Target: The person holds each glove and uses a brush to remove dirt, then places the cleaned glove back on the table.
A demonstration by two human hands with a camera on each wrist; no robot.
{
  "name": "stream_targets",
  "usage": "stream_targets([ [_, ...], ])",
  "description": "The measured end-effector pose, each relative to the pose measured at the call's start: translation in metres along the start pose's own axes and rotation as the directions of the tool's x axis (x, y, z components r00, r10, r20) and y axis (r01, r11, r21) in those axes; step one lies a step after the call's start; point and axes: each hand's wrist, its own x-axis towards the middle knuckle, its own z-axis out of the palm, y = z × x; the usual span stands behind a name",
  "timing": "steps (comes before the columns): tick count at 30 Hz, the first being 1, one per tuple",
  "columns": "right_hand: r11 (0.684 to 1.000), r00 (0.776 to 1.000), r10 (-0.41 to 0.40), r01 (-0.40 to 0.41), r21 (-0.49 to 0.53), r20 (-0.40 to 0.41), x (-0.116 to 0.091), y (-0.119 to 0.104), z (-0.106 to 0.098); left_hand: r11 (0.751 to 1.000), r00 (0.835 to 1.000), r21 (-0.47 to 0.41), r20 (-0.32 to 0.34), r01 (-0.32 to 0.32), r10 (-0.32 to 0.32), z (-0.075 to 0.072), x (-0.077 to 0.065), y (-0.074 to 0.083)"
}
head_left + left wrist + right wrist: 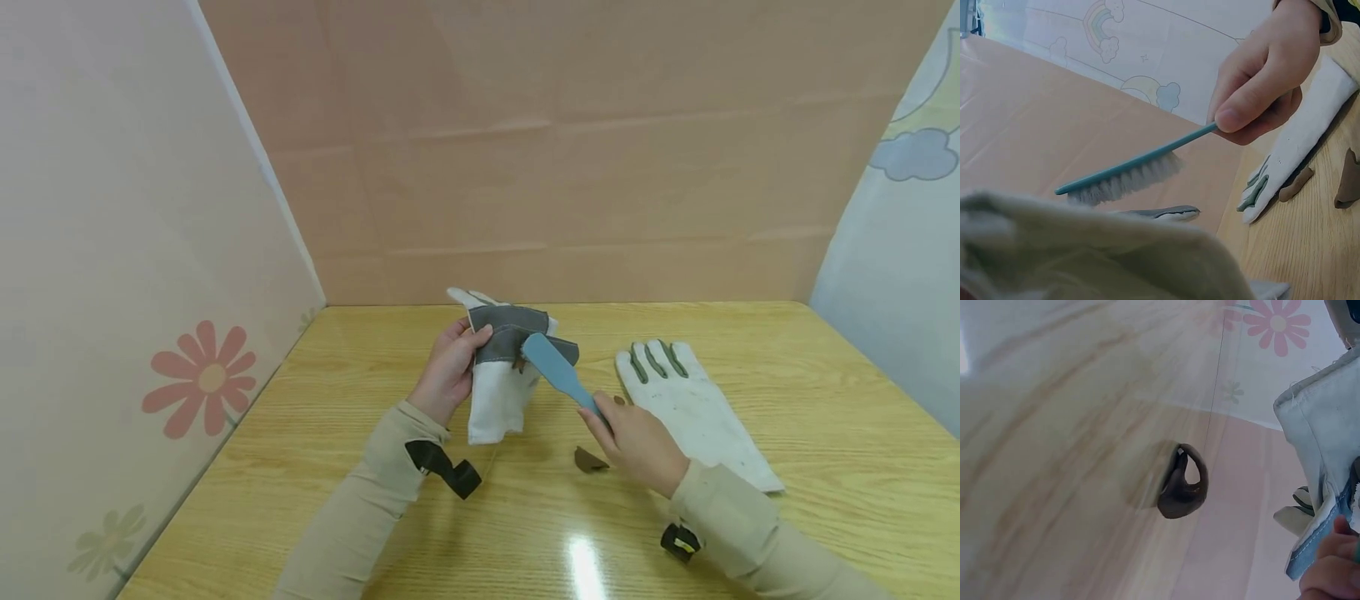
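Apparently brushing was partway, left hand (448,371) gripping the gray-white glove (495,404) above the surface (262,467), right hand (641,437) holding the blue brush (557,367) at it; the second glove (697,408), right of it, lay unheld.

On the table (247,500), one glove (705,417) lies at the right, a scrap (1297,184) just beside its left edge and a second scrap (590,460) nearer the person. Left of these, above the table, the other glove (495,404) is in the left hand (450,367); the brush (555,367) (in the right hand (645,442)) is at that glove's right side. Behind the table stands a backdrop (525,158).
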Motion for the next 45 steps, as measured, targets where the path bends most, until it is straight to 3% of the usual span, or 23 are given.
stream_targets([
  [18,1.000,0.999,-0.020,0.020,-0.003,-0.028,-0.005,0.003,0.000,1.000,1.000,-0.009,0.002,-0.012,0.012,-0.003,0.001,0.000],
  [22,1.000,1.000,-0.001,0.001,0.028,-0.015,-0.008,0.005,-0.002,1.000,1.000,-0.011,-0.019,-0.014,0.014,-0.004,0.001,0.002],
  [26,0.996,0.998,0.017,-0.012,0.088,-0.054,-0.009,0.006,-0.008,1.000,1.000,-0.015,-0.022,-0.018,0.018,-0.004,0.002,0.004],
  [31,0.992,0.995,-0.036,0.048,0.119,-0.096,-0.002,-0.001,-0.011,1.000,1.000,-0.003,0.003,-0.014,0.014,-0.002,0.001,0.001],
  [34,0.991,0.997,-0.041,0.048,0.128,-0.061,0.002,-0.007,-0.010,1.000,1.000,0.001,0.017,-0.003,0.003,0.000,-0.001,-0.001],
  [40,0.988,0.997,0.036,-0.046,0.145,0.072,0.003,-0.010,-0.008,1.000,0.999,-0.011,0.028,-0.021,0.021,0.003,-0.004,0.000],
  [45,0.984,0.990,0.075,-0.093,0.155,0.122,0.001,-0.008,-0.008,1.000,1.000,0.000,0.016,-0.015,0.015,0.004,-0.005,0.001],
])
